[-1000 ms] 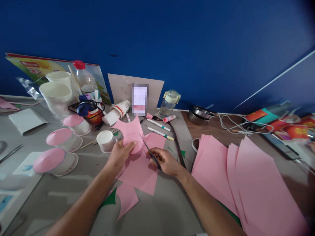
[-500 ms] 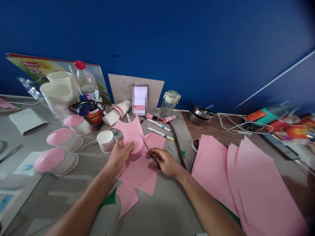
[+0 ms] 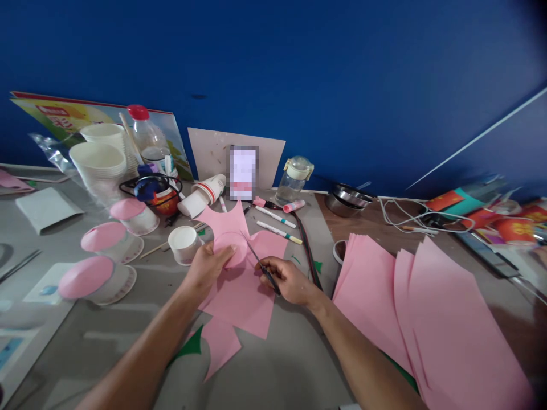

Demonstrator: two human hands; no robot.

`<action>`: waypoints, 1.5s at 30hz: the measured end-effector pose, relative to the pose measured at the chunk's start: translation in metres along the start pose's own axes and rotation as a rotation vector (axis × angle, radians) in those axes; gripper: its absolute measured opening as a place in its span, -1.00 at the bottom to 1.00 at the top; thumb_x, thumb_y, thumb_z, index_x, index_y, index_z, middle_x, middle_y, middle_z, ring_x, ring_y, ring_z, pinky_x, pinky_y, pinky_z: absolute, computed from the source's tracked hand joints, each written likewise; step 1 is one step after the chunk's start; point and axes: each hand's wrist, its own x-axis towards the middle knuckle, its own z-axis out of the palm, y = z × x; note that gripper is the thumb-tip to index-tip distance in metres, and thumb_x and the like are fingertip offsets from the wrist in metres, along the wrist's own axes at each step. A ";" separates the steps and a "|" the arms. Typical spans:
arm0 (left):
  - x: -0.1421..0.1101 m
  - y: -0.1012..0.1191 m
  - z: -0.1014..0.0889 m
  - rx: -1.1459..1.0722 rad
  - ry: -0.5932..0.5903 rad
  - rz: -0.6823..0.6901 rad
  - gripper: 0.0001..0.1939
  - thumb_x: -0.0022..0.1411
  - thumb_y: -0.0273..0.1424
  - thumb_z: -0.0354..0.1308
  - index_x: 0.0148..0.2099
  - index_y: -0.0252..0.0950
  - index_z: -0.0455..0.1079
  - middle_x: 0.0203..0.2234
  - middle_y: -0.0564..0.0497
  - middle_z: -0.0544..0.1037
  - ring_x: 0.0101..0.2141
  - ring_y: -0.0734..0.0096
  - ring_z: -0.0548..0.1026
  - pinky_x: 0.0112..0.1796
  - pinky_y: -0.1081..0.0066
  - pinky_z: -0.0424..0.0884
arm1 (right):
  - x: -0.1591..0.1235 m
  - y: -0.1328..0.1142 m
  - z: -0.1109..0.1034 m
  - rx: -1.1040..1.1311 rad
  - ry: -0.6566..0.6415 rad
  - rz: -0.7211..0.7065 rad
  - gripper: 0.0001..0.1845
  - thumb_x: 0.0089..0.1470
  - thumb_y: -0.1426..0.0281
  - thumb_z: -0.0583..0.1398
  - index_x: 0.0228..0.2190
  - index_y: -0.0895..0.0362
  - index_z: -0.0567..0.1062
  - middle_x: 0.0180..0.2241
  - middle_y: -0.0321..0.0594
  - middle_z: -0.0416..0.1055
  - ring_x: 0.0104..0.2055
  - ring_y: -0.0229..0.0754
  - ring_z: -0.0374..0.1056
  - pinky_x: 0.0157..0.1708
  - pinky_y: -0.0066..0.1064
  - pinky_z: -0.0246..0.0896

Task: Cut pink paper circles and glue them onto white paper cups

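Note:
Between thumb and fingers, my left hand (image 3: 209, 262) pinches a round pink paper disc (image 3: 228, 250). My right hand (image 3: 287, 279) is closed around the black handles of a pair of scissors (image 3: 269, 277), whose thin blades point up and left to the disc's right edge. Under the disc lies a pink sheet (image 3: 245, 302) with curved cut-outs along its upper side. Closer to me are a pink offcut (image 3: 221, 344) and a green paper scrap (image 3: 191, 345). A small white paper cup (image 3: 183, 245) stands just left of my left hand.
Several cups with pink paper tops (image 3: 88, 277) lie on the left. Stacked paper cups (image 3: 99, 162) and a red-capped bottle (image 3: 147, 134) stand behind. Markers (image 3: 278, 232) lie beyond my hands, near a lidded jar (image 3: 294, 176). Pink sheets (image 3: 453, 319) fill the right, with metal bowls (image 3: 348, 199) behind.
The disc and my left hand have shifted very slightly to the left. My right hand and the scissors stay almost in place.

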 end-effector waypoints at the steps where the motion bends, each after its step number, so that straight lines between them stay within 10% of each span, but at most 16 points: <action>1: 0.000 0.000 0.000 0.008 -0.003 0.000 -0.72 -0.14 -0.27 0.26 -0.64 -0.30 0.25 -0.72 0.11 0.29 -0.63 0.52 0.21 -0.58 0.47 0.12 | 0.000 0.000 -0.001 -0.014 -0.001 -0.005 -0.80 0.03 0.31 0.20 -0.29 0.15 0.44 -0.53 -0.33 0.31 -0.52 -0.35 0.20 -0.54 -0.55 0.08; 25: 0.002 -0.004 -0.007 0.155 -0.047 0.008 -0.68 -0.07 -0.26 0.24 -0.62 -0.28 0.18 -0.73 0.15 0.23 -0.63 0.55 0.17 -0.60 0.49 0.10 | -0.002 -0.002 -0.018 -0.228 -0.070 -0.011 -0.75 0.02 0.30 0.23 -0.26 0.18 0.49 -0.50 -0.32 0.37 -0.47 -0.32 0.21 -0.43 -0.51 0.10; 36: 0.004 -0.026 0.008 -0.555 -0.206 -0.010 -0.69 -0.06 -0.27 0.36 -0.27 -0.32 0.45 -0.45 0.03 0.51 -0.46 0.45 0.44 -0.34 0.40 0.39 | 0.001 -0.002 -0.009 0.006 0.072 0.031 -0.77 0.02 0.29 0.19 -0.26 0.14 0.44 -0.53 -0.35 0.31 -0.53 -0.33 0.20 -0.48 -0.50 0.13; 45: 0.000 -0.031 0.014 -0.581 -0.159 -0.012 -0.71 -0.01 -0.27 0.36 -0.26 -0.30 0.44 -0.46 0.04 0.52 -0.40 0.46 0.47 -0.30 0.46 0.37 | -0.002 -0.002 0.016 -0.082 0.200 -0.040 -0.78 0.05 0.43 0.11 -0.21 0.13 0.41 -0.46 -0.29 0.41 -0.43 -0.27 0.39 -0.40 -0.48 0.29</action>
